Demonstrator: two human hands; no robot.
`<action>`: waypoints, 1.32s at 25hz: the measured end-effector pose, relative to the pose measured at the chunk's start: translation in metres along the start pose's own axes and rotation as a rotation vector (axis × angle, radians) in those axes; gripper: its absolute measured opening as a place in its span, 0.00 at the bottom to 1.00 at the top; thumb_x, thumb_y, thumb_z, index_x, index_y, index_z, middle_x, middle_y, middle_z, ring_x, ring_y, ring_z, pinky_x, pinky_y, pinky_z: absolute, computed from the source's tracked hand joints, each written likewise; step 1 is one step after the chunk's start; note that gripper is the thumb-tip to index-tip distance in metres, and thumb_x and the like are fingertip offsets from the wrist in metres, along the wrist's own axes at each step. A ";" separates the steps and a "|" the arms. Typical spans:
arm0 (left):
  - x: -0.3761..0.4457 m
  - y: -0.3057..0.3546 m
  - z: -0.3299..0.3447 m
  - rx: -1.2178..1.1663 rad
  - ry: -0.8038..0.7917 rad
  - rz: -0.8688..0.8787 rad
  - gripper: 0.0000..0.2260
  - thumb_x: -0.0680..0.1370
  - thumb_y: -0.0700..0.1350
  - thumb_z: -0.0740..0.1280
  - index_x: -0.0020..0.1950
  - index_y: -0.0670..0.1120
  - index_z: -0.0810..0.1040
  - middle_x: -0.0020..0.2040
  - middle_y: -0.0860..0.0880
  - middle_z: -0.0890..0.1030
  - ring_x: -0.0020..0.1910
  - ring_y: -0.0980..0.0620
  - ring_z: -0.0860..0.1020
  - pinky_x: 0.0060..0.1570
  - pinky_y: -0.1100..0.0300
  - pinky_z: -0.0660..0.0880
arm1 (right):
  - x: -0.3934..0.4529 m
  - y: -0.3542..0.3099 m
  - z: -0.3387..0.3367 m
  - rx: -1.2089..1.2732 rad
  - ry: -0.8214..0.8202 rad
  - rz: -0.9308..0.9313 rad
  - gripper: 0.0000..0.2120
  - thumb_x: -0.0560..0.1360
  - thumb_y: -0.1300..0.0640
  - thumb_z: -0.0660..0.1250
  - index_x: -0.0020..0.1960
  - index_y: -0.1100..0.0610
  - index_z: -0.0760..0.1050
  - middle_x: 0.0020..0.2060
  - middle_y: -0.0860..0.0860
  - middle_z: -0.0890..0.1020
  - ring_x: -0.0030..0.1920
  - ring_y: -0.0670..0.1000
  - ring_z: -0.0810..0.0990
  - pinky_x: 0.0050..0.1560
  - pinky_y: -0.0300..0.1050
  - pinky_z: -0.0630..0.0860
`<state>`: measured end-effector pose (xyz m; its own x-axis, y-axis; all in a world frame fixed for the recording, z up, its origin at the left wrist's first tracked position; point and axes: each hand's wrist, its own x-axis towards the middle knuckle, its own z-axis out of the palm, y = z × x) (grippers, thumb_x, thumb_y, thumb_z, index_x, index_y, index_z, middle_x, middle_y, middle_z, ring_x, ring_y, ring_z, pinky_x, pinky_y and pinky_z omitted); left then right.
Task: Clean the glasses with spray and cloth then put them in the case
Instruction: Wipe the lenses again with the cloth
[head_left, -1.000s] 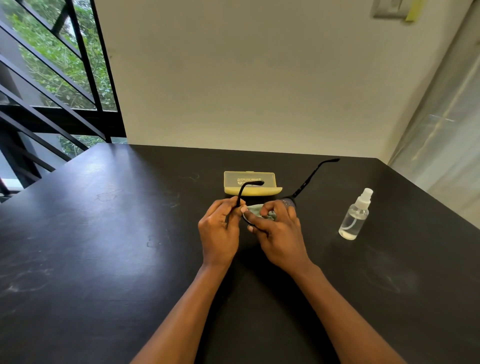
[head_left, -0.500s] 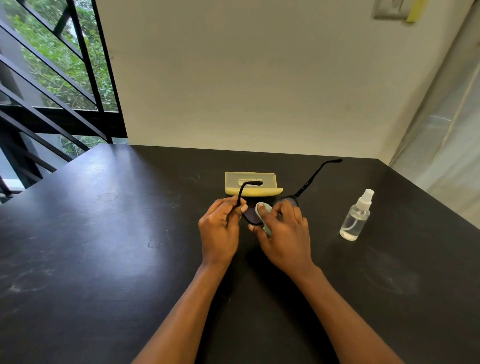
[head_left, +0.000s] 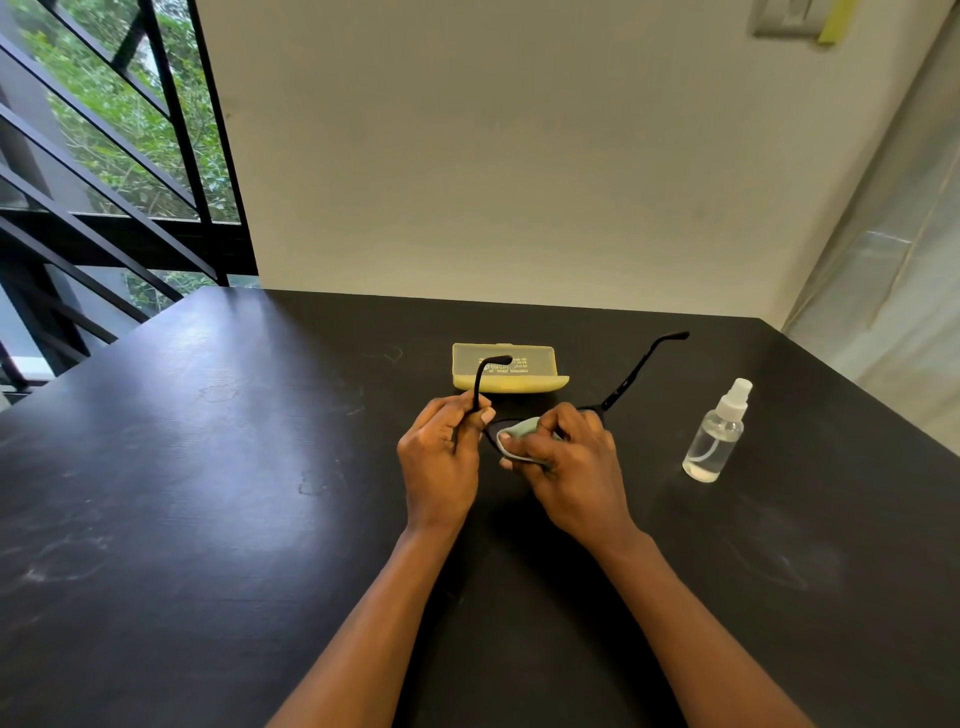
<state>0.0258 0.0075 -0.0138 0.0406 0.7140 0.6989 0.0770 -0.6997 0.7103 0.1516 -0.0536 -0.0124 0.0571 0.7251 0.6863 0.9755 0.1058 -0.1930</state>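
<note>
Black-framed glasses hover above the middle of the black table, both temples unfolded and pointing away from me. My left hand grips the frame at the left temple hinge. A pale green cloth is pinched in my right hand and pressed over one lens, which hides most of that lens. Just behind the hands lies the yellow glasses case, closed. A clear spray bottle with a white nozzle stands upright to the right of my hands.
A pale wall runs along the table's far edge. A black metal railing and window with foliage are at the left. A translucent curtain hangs at the right, close to the table's right edge.
My right hand has shifted the cloth across the lens, so the folded green cloth now shows more to the left of my fingers. The left hand keeps its grip in place.
</note>
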 end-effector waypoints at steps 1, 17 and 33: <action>0.000 0.000 0.000 0.006 0.001 -0.001 0.11 0.73 0.35 0.69 0.52 0.47 0.78 0.44 0.59 0.76 0.45 0.68 0.77 0.42 0.74 0.75 | 0.000 0.002 -0.001 -0.014 -0.006 -0.013 0.09 0.64 0.55 0.77 0.44 0.50 0.82 0.40 0.51 0.76 0.39 0.53 0.73 0.36 0.44 0.65; 0.004 -0.001 -0.003 0.074 0.076 -0.038 0.08 0.73 0.37 0.70 0.51 0.38 0.81 0.45 0.51 0.79 0.41 0.65 0.77 0.42 0.76 0.73 | 0.004 0.017 -0.030 0.511 0.340 0.641 0.06 0.72 0.57 0.70 0.48 0.53 0.74 0.41 0.45 0.77 0.41 0.41 0.76 0.38 0.28 0.73; 0.001 -0.002 -0.001 0.039 0.043 0.017 0.08 0.73 0.35 0.69 0.51 0.42 0.81 0.45 0.53 0.79 0.44 0.68 0.78 0.43 0.71 0.77 | -0.003 0.026 -0.003 -0.283 -0.106 0.286 0.27 0.71 0.52 0.69 0.69 0.52 0.67 0.62 0.56 0.70 0.57 0.59 0.65 0.47 0.52 0.65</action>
<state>0.0247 0.0100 -0.0145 -0.0004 0.6994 0.7147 0.1159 -0.7099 0.6947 0.1776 -0.0552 -0.0174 0.3267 0.7655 0.5543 0.9442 -0.2904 -0.1554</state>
